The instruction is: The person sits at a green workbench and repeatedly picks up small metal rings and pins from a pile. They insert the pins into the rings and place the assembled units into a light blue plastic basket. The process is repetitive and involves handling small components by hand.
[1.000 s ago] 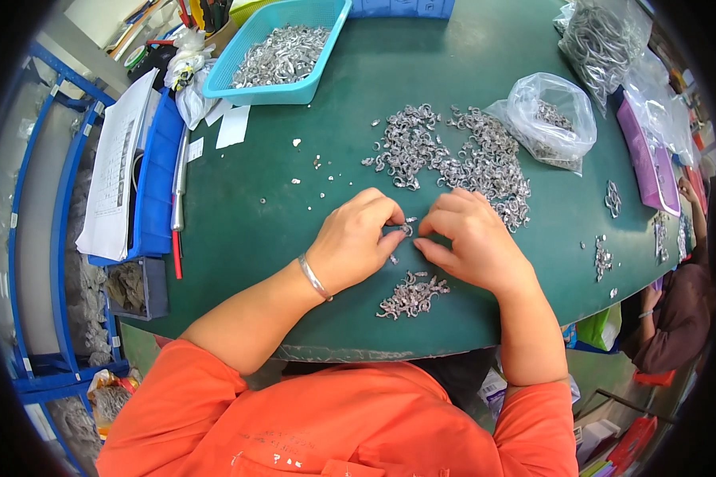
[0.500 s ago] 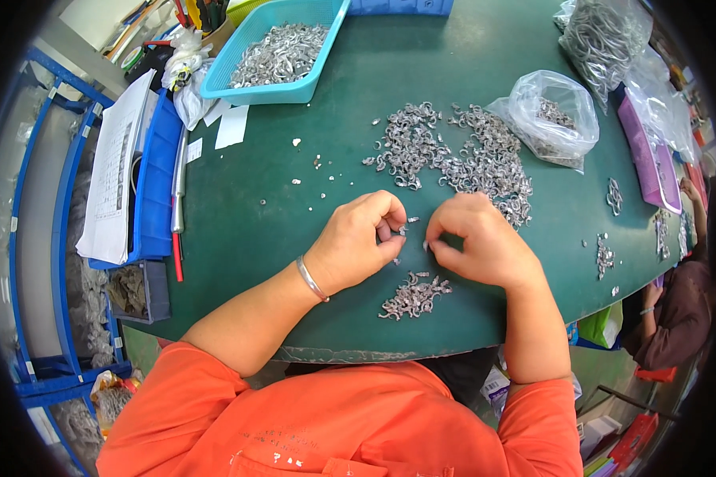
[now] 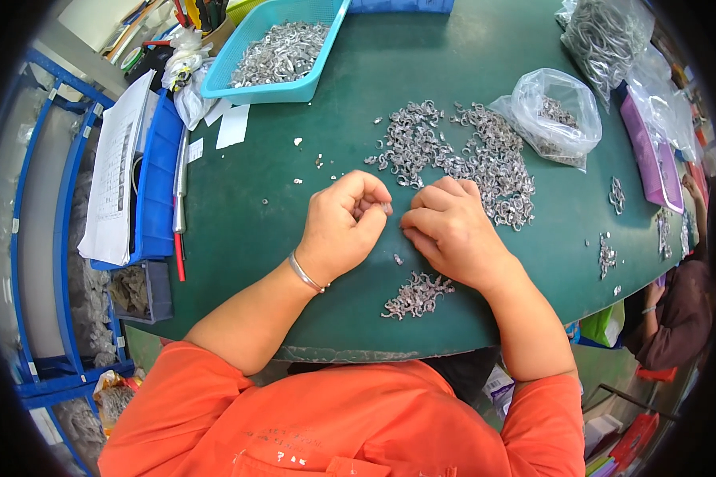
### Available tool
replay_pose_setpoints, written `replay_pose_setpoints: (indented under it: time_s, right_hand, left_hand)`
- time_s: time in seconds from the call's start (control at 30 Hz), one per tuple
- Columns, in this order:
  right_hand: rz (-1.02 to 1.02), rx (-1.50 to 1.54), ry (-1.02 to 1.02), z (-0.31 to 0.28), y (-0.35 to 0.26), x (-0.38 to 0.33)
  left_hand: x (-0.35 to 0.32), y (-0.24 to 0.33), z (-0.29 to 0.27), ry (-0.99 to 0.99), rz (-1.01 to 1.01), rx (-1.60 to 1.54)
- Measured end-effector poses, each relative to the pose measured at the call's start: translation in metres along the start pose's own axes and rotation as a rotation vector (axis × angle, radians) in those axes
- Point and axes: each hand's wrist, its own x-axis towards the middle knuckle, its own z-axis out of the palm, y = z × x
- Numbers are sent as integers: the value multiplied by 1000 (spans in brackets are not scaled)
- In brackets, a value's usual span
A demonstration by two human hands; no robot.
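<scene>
My left hand (image 3: pixel 340 221), with a silver bangle on its wrist, pinches a small grey metal piece (image 3: pixel 387 208) between thumb and forefinger. Close beside it, my right hand (image 3: pixel 453 229) has its fingers curled in; whatever they hold is hidden. Beyond the hands spreads a large pile of small curved metal pieces (image 3: pixel 493 163) in two joined heaps. A smaller heap of such pieces (image 3: pixel 418 296) lies nearer me, below the right hand. One loose piece (image 3: pixel 398 259) rests between that heap and the hands.
A turquoise basket (image 3: pixel 298 91) of metal parts stands at the far left, near a blue bin with papers (image 3: pixel 115 171). An open plastic bag (image 3: pixel 561 119) and a purple tray (image 3: pixel 648 151) are on the right. Another person (image 3: pixel 680 310) sits at the right edge.
Both hands have moved slightly away from me and closer together, the right one shifting left. Loose pieces near the left fingertips no longer show on the table.
</scene>
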Motion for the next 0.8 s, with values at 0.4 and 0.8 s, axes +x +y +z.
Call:
replay_pose_setpoints:
  time_s: [0.4,0.8]
  right_hand:
    - [371,153,-9,-58,26,-19]
    - [355,46,74,-48,17,-19]
  left_hand:
    - [7,17,5,-282,268,374]
    - [100,24,-59,307,624,805]
